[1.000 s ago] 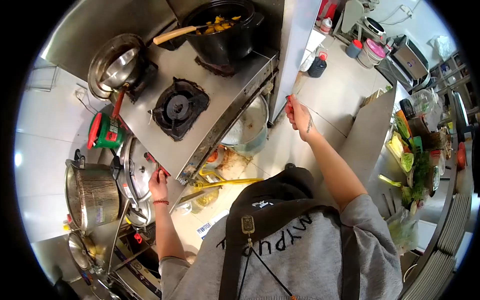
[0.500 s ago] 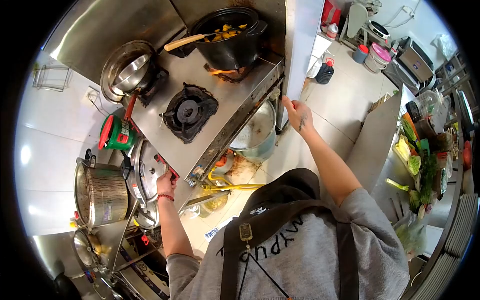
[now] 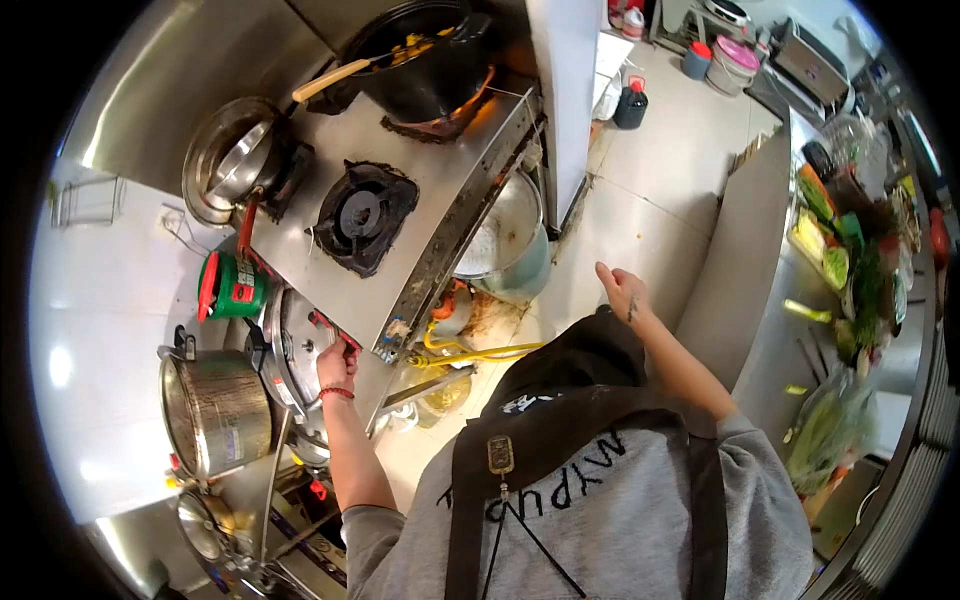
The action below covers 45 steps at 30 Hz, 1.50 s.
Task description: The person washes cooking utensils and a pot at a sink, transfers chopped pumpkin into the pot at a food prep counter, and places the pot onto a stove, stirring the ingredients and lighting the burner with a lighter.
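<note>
My left hand, with a red bracelet at the wrist, is closed on a red-and-black object at the near left corner of the steel stove. My right hand is held over the floor, fingers curled and thumb raised; anything inside it is hidden. An unlit burner lies on the stove between a metal bowl and a black pot. Orange flame shows under the pot, which holds yellow pieces and a wooden-handled utensil.
Below the stove stand a large metal pot and a yellow hose. To the left are a green tub, a lid and a tall pot. On the right, vegetables lie on a steel counter.
Flame has appeared under the black pot. My right hand has moved down, away from the stove's edge, and the small red thing seen in it earlier no longer shows. My left hand stays at the corner.
</note>
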### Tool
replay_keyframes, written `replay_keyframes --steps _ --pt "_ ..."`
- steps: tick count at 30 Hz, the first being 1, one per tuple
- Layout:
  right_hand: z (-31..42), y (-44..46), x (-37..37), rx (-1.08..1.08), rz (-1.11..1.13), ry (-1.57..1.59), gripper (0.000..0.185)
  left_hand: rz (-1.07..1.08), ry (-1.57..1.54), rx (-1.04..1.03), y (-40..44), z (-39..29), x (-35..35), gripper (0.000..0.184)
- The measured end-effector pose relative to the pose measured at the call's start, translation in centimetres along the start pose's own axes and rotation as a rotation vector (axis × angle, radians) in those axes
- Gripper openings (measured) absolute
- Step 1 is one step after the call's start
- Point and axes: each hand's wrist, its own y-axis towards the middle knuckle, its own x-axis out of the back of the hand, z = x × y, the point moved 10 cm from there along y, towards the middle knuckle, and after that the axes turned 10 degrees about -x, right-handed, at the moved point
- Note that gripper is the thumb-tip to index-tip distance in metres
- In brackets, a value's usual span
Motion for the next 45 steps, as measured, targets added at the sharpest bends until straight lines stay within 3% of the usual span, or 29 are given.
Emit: replay_keyframes --steps 9,12,19,26,36,40,41,42,43,44,45 --pt "-9.3 -3.0 -2.0 -0.165 -0.072 0.192 0.067 -0.012 -0.009 0.042 0.7 0.7 0.5 0.024" --pt "-10.9 -3.4 -2.9 -0.130 -0.151 0.277 0.066 -0.004 0.000 0.039 0.8 0.6 0.4 0.025" --pt "-9.9 -6.9 0.3 -0.203 -0.273 0.377 0.054 -0.007 0.002 0.011 0.9 0.7 0.5 0.024" --pt "-11.3 -6.5 2.2 -0.264 -0.311 0.285 0.056 -0.046 0.011 0.005 0.5 0.5 0.6 0.023" --pt "-13.5 -4.8 4.1 -0.138 -0.496 0.415 0.044 0.051 0.054 0.030 -0.7 0.1 0.6 0.028" --pt "-15.6 -4.3 5.6 -0.104 -0.545 0.488 0.033 -0.067 0.097 0.060 -0.2 1.1 4.7 0.045" --pt "-16.3 -4.6 5.5 -0.258 -0.418 0.725 0.027 -0.099 0.231 -0.071 -0.8 -1.1 5.9 0.047" --pt "-15.8 -5.4 6.4 -0.260 -0.378 0.981 0.022 -0.230 0.509 -0.329 1.8 -2.0 10.5 0.043" --pt "-16.4 -6.0 7.5 -0.312 -0.440 1.125 0.016 -0.271 0.668 -0.430 -0.9 -5.0 9.0 0.034" --pt "-18.4 -4.7 14.6 -0.190 -0.571 1.265 0.014 -0.277 0.514 -0.619 -3.2 -8.6 2.8 0.030" --pt "-18.6 -5.3 15.7 -0.201 -0.578 1.399 0.014 -0.254 0.368 -0.804 -6.0 -12.1 -3.1 0.027"
